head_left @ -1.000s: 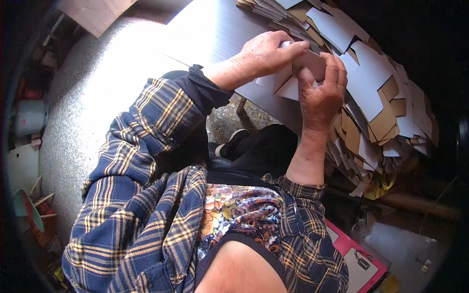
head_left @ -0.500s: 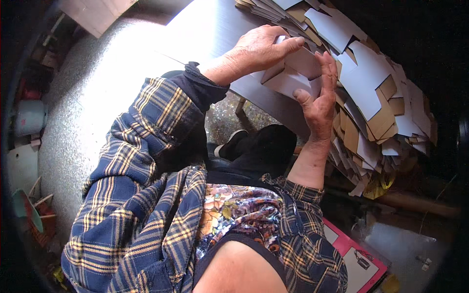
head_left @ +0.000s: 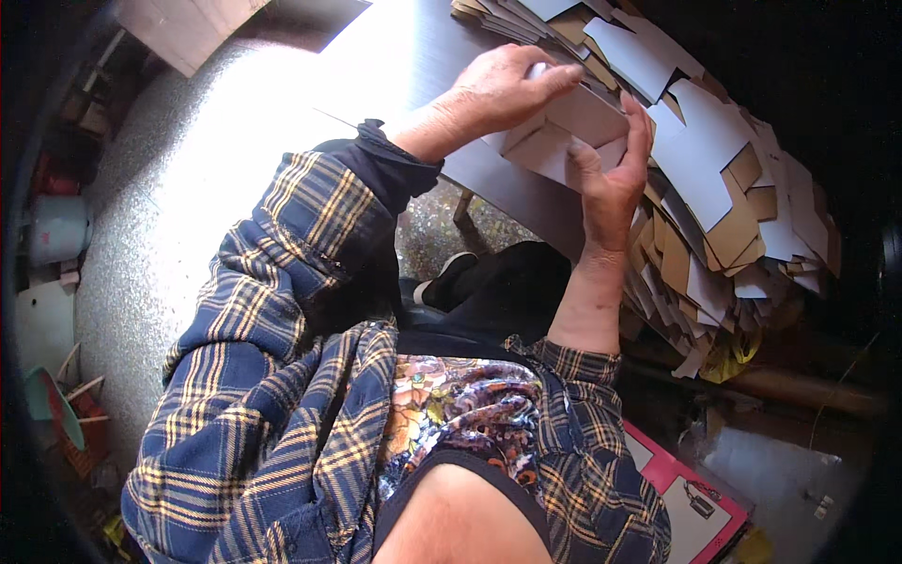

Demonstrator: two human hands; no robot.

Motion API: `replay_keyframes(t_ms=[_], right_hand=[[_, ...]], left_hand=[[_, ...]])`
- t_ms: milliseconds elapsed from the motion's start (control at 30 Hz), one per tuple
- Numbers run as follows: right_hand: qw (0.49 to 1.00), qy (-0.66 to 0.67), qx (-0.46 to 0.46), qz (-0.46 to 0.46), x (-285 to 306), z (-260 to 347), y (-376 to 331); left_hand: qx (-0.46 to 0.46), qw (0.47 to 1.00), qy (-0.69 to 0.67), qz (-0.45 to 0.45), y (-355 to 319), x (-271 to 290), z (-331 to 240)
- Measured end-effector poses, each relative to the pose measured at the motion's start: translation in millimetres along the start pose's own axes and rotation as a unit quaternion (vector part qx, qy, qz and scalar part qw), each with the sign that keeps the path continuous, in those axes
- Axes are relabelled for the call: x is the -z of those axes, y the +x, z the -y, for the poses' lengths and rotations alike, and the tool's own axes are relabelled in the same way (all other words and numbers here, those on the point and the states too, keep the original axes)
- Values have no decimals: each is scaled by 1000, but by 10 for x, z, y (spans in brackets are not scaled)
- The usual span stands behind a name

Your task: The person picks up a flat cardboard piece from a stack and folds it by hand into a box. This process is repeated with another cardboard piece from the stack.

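Between my hands is a small white cardboard box (head_left: 550,153), its hollow inside facing me, over the metal tabletop (head_left: 484,174). My left hand (head_left: 507,89) grips its far left side, the thumb stretched along the upper edge. My right hand (head_left: 615,174) holds the right end, thumb on the near wall and fingers behind the far corner. Some of the box's outer faces are hidden by my fingers. Just beyond and to the right lies a big pile of flat die-cut card blanks (head_left: 691,155), white on one face and brown on the other.
A pale board or box (head_left: 188,28) stands at the upper left above the speckled floor (head_left: 141,216). At the left rim are a grey-blue container (head_left: 61,228) and a red basket (head_left: 86,437). A pink-edged printed panel (head_left: 691,508) lies at the lower right, beside a grey sheet (head_left: 775,479).
The box's walls stand squarer, and its opening shows wider. My right hand has shifted slightly at the right end, its thumb now against the near wall. My left hand stays nearly in place.
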State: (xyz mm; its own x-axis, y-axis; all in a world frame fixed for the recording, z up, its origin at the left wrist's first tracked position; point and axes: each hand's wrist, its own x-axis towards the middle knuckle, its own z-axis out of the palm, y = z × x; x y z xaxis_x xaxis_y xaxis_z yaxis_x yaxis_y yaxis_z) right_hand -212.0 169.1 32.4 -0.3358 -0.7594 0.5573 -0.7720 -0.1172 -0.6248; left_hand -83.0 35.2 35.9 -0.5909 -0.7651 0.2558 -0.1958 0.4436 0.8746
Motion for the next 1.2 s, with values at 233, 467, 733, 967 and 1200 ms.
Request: replay_keyframes(t_ms=[233,467,733,967,1200], right_hand=[[851,454,-260,-48,55,-242,-132],[722,654,-225,13,52,-358,2],[822,538,-147,-118,-229,-700,165],[889,359,-257,-121,-188,-1063,-182],[896,339,-259,-125,-173,-650,-616]], left_hand=[[-204,974,-22,-97,47,250,30],[-407,906,-98,53,-126,121,-120],[-478,872,53,90,-296,54,-258],[-482,832,110,251,-379,-202,-314],[-263,946,112,-152,162,147,172]])
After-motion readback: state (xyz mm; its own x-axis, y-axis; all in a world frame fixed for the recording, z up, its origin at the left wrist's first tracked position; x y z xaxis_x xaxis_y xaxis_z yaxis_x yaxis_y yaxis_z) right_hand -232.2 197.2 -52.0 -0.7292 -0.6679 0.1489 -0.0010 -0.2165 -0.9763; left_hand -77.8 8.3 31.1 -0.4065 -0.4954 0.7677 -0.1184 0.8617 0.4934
